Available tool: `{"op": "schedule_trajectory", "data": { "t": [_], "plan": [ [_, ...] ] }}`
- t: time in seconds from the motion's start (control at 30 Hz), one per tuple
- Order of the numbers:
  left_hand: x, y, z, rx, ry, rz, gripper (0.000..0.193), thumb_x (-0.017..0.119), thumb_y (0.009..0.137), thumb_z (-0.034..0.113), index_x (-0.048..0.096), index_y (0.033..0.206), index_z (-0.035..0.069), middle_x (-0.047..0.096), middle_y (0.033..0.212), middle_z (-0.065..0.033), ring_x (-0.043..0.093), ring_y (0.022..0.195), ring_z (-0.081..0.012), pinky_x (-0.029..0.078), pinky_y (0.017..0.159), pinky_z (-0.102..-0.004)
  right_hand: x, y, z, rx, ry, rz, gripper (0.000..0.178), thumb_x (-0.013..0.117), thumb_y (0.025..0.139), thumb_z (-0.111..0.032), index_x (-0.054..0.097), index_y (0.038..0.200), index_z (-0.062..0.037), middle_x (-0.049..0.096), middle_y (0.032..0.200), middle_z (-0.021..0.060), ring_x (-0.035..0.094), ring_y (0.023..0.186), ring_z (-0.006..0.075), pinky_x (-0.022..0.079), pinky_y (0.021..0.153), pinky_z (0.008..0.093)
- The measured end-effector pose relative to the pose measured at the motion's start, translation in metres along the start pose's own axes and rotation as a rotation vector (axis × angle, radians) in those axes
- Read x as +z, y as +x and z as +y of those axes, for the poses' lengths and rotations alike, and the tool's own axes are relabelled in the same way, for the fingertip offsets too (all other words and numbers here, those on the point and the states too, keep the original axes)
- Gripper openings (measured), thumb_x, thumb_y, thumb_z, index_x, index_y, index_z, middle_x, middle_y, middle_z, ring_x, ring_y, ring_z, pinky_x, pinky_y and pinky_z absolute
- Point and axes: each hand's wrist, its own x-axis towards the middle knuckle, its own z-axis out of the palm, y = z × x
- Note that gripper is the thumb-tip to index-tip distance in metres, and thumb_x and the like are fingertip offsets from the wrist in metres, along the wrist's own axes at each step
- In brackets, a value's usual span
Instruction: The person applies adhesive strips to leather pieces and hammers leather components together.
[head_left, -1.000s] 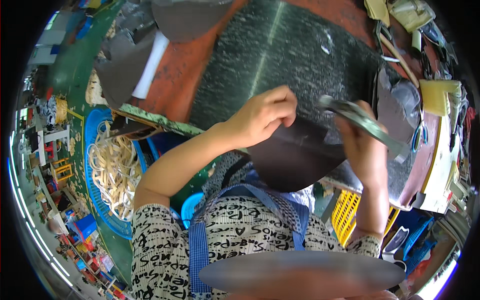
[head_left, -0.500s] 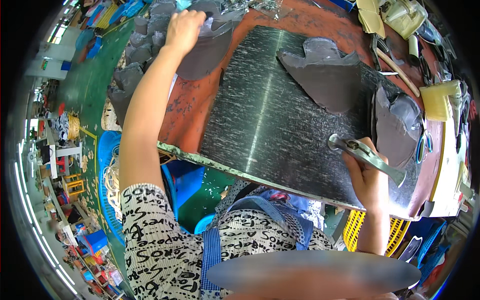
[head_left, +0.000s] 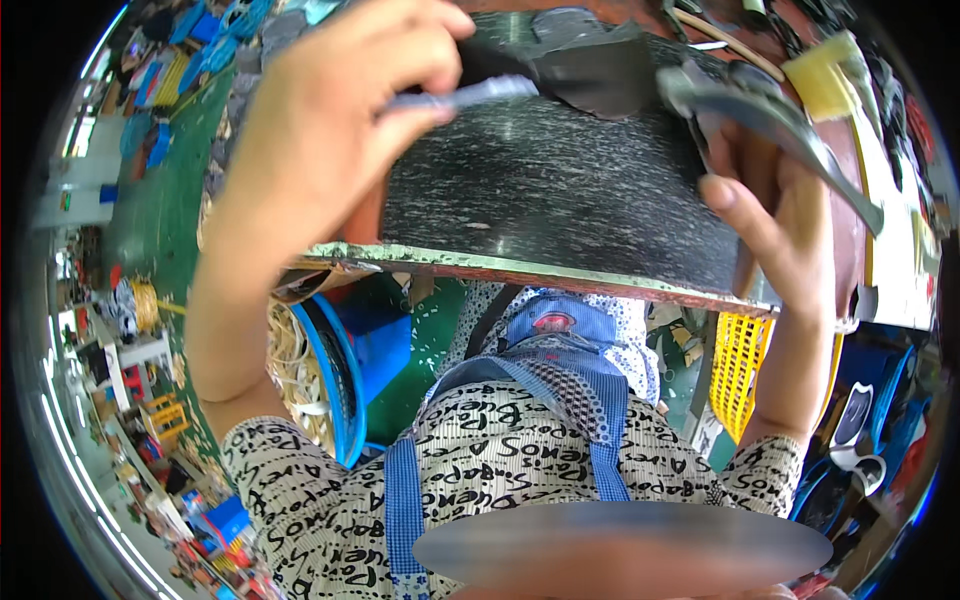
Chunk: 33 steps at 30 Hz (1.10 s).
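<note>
I'm looking down through the head camera, and the left hand [head_left: 340, 135] is rising large in the upper left of the view, thumb and fingers closing on a pale, narrow piece [head_left: 490, 92]. That piece is blurring badly, pointing rightward above the desk [head_left: 500, 266], and I can't tell whether the dark material just behind it is sharing the grip. Over on the other side, the right hand [head_left: 790, 225] is holding a metal hammer [head_left: 785, 125], its head slanting across, one end aiming left and the thin end reaching down to the right. The thumb is sticking out toward the left.

Between the two hands, a dark cut sheet [head_left: 605, 75] is lying at the far part of a black speckled board [head_left: 550, 200]. Beyond the hammer, a yellow foam block [head_left: 825, 78] is sitting near a wooden-handled tool [head_left: 732, 44]. Lower down, a yellow basket [head_left: 740, 365] is standing below the desk, near the right forearm.
</note>
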Motion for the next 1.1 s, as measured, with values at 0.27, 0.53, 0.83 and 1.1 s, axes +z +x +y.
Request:
{"op": "schedule_trajectory", "data": {
  "t": [0.27,0.53,0.83,1.1],
  "plan": [
    [0.034,-0.007,0.041,0.245,0.046,0.127,0.023,0.078,0.065,0.001,0.06,0.079,0.004,0.064,0.119,-0.0116,0.058,0.108,-0.0329,0.052,0.076,-0.0355,0.046,0.028,-0.015,-0.245,0.106,0.023,0.036,0.071,0.085,-0.005,0.062,0.12,-0.002,0.059,0.091,0.0002,0.05,0.076,0.0059,0.043,0.066,0.0229],
    [0.068,-0.025,0.046,-0.116,-0.864,-0.326,0.019,0.069,0.089,0.017,0.062,0.092,0.0,0.062,0.078,-0.0087,0.058,0.068,-0.0154,0.048,0.064,-0.0308,0.01,0.003,0.032,0.014,0.164,0.011,0.038,0.064,0.098,-0.026,0.059,0.121,0.0036,0.055,0.072,-0.0013,0.047,0.059,0.0051,0.036,0.05,0.0198],
    [0.16,-0.02,-0.027,-0.229,-0.374,-0.393,0.028,0.08,0.081,0.025,0.064,0.087,0.003,0.052,0.061,-0.0063,0.052,0.058,-0.0187,0.041,0.057,-0.0337,0.075,-0.024,0.036,-0.116,-0.03,-0.096,0.014,0.07,0.091,-0.012,0.058,0.092,-0.0034,0.059,0.063,0.0139,0.061,0.053,0.0301,0.047,0.051,0.0382],
    [0.17,0.003,-0.025,-0.099,-0.515,-0.43,0.017,0.074,0.083,0.016,0.072,0.095,0.005,0.061,0.083,-0.0068,0.057,0.073,-0.0185,0.046,0.065,-0.0338,0.079,-0.027,0.043,-0.141,-0.152,-0.143,0.011,0.068,0.091,-0.01,0.058,0.093,-0.0056,0.058,0.065,0.0141,0.06,0.058,0.0361,0.046,0.049,0.0404]
  ]
}}
